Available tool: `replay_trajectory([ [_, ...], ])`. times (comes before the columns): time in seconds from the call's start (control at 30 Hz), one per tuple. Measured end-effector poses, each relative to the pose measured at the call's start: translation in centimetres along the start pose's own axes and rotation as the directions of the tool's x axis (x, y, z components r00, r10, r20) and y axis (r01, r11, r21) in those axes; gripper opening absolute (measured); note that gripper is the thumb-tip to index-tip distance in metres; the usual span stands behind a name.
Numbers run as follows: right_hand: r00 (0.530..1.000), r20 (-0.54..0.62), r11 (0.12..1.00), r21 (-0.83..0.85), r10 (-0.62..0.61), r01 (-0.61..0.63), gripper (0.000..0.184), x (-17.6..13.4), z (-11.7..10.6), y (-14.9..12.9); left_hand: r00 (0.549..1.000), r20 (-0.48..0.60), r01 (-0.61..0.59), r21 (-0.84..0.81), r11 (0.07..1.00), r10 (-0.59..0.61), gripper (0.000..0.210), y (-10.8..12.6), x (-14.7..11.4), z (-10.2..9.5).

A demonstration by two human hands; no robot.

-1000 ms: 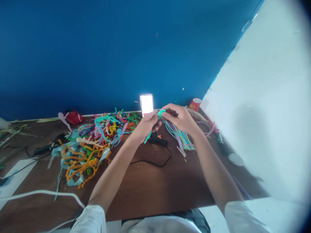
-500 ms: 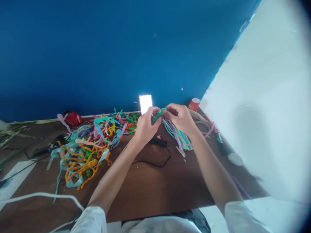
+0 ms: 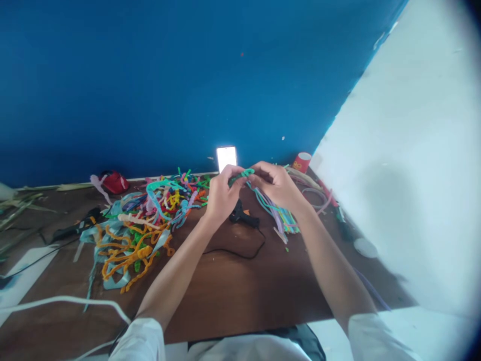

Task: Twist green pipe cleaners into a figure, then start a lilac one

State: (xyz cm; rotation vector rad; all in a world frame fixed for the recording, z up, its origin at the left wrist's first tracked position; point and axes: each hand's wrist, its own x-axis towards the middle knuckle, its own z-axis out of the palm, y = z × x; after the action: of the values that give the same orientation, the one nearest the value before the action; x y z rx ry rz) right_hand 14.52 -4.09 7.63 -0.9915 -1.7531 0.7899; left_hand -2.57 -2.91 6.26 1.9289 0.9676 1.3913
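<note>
Between my hands, above the far part of the table, is a green pipe cleaner (image 3: 246, 173) bent or coiled into a short piece. My left hand (image 3: 222, 194) is closed on it, thumb and fingers pinching its length. At its right end, the fingertips of my right hand (image 3: 273, 183) are pinched together against it. Parts of the green piece are hidden by my fingers. Just below my hands lies a black glue gun (image 3: 244, 217) with its cord on the table. Beside my right hand, a bundle of pastel pipe cleaners (image 3: 281, 215) is spread out.
A tangled heap of coloured pipe cleaners and ribbon (image 3: 139, 235) covers the table's left side. A lit phone (image 3: 226, 158) leans by the blue wall. A red cup (image 3: 301, 162) stands back right. A white cable (image 3: 67, 300) crosses the lower left; a white disc (image 3: 365, 247) lies right.
The green pipe cleaner has turned slightly and sits a little lower in my fingers. My left hand has shifted slightly left, showing more of the glue gun.
</note>
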Motion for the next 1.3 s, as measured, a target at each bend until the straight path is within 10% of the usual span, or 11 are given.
replay_trajectory([
  [0.33, 0.999, 0.013, 0.989, 0.137, 0.052, -0.053, 0.041, 0.3, -0.3, 0.5, 0.981, 0.121, 0.187, -0.34, 0.922, -0.154, 0.026, -0.4, 0.1, 0.2],
  [0.87, 0.986, 0.062, 0.967, -0.192, -0.157, 0.166, 0.033, -0.3, -1.8, -0.6, 0.844, 0.446, 0.506, -0.474, 0.721, -0.298, 0.033, 0.4, 0.1, -0.3],
  [1.3, 0.976, -0.116, 0.955, -0.255, -0.186, 0.152, 0.028, -0.4, -1.0, -0.3, 0.952, 0.272, 0.224, -0.314, 0.923, -0.139, 0.03, 0.2, 0.1, 0.1],
])
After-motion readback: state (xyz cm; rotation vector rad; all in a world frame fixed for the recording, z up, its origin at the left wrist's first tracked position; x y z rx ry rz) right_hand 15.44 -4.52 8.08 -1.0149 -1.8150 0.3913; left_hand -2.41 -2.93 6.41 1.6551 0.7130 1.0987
